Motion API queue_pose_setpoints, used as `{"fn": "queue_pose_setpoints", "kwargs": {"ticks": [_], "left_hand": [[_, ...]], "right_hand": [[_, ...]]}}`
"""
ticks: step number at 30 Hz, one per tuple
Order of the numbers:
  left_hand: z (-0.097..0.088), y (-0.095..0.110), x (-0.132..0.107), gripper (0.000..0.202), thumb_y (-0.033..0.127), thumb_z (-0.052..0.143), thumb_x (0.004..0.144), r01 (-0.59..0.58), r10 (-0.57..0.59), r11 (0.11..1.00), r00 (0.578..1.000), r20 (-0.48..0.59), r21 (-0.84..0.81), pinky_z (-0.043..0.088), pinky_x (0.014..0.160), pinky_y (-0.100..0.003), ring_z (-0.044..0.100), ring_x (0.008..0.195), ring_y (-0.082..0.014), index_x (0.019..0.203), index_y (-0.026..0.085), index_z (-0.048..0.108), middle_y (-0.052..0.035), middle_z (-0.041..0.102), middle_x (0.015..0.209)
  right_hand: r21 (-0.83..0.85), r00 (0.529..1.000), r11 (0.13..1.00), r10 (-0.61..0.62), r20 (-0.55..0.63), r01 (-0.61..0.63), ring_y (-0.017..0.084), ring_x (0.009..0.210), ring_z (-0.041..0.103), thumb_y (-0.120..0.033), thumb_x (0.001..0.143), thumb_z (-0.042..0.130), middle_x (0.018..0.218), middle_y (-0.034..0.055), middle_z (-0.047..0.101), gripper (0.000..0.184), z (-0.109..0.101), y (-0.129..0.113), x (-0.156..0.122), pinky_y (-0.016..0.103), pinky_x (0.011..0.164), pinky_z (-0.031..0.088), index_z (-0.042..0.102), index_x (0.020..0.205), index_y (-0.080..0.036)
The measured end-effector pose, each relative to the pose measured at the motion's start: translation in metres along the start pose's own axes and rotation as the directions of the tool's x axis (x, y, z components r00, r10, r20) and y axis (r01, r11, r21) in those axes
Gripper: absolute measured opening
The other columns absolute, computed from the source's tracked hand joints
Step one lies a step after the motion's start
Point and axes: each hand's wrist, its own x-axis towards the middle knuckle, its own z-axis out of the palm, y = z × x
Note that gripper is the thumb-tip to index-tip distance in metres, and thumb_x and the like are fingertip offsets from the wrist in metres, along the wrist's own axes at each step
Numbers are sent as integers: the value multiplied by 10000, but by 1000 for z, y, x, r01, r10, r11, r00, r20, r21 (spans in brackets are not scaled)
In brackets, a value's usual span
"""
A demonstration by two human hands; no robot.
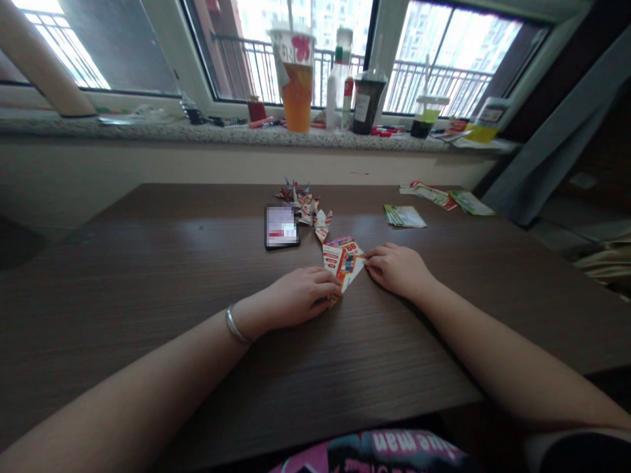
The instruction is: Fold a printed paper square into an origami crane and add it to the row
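Observation:
A printed flyer (346,261), white with red, orange and purple, lies folded into a pointed shape on the table. My left hand (306,294), a silver bangle at its wrist, has its fingers closed over the lower left edge of the paper. At the right corner, the fingertips of my right hand (394,269) pinch the same flyer. Just beyond it sit several folded paper pieces (309,207) in a cluster, printed in white and red. A phone (282,226) with a lit, blurred screen lies to their left. My fingers hide the lower tip of the flyer.
On the dark wooden table (148,276), a stack of green and white paper sheets (404,216) lies at the right, with more flyers (434,194) behind it. Cups, including an orange drink (297,92), and bottles (340,85) line the stone windowsill (217,136).

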Motion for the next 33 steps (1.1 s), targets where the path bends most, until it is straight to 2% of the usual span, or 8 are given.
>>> {"fn": "queue_pose_setpoints", "kwargs": {"ticks": [4,10,14,18,21,24,27,33], "left_hand": [[2,-1,-1,219,193,502,911,-6,6,1000,1000,-10,11,450,975,-383,562,1091,-206,1098,208,615,-74,617,1154],[2,0,-1,197,204,490,920,-12,13,999,1000,-26,39,461,944,-375,569,1060,-201,1071,200,617,-79,625,1113],[2,5,0,146,250,520,910,27,-27,995,1000,-1,96,467,915,-372,564,1043,-216,997,178,612,-91,617,1078],[3,7,-1,156,296,571,878,109,-108,985,994,-15,132,478,877,-355,565,1003,-217,972,171,575,-88,602,1072],[4,6,-2,156,269,573,866,153,-149,976,988,-38,155,485,846,-337,569,961,-207,986,171,551,-80,603,1043],[4,5,-1,146,257,574,862,165,-160,973,986,-45,161,488,823,-328,570,928,-202,977,172,544,-73,606,1015],[4,4,-1,128,253,572,861,166,-160,973,986,-55,162,491,810,-331,571,916,-204,957,173,547,-72,612,998],[6,1,0,63,212,531,871,131,-99,973,981,-169,190,403,996,-459,591,828,-173,909,188,576,-27,632,871]], "right_hand": [[-22,997,996,80,-17,-81,207,839,619,-290,908,499,954,57,725,257,4,5,1,297,639,433,746,888,-220],[-56,992,992,111,-59,-114,208,768,610,-264,895,513,857,81,716,239,8,8,2,292,575,407,721,800,-194],[-36,986,991,124,-107,-129,225,838,615,-291,885,526,983,108,703,204,6,5,0,314,647,454,686,922,-171],[82,989,997,6,-149,7,257,1048,579,-309,851,576,1247,113,616,350,5,2,-2,363,830,484,604,1169,-167],[116,974,981,-130,-185,153,261,1137,543,-295,871,573,1278,84,609,370,6,2,-1,398,937,452,586,1228,-196],[111,945,960,-224,-238,256,247,1145,547,-269,908,546,1219,58,655,247,9,3,0,404,946,438,646,1130,-227],[83,920,949,-269,-284,303,226,1083,581,-258,932,514,1132,48,696,191,10,2,0,383,903,444,680,1022,-230],[86,934,965,-215,-286,248,223,942,588,-253,896,505,951,76,701,163,-2,-20,-4,342,811,439,654,891,-185]]}}
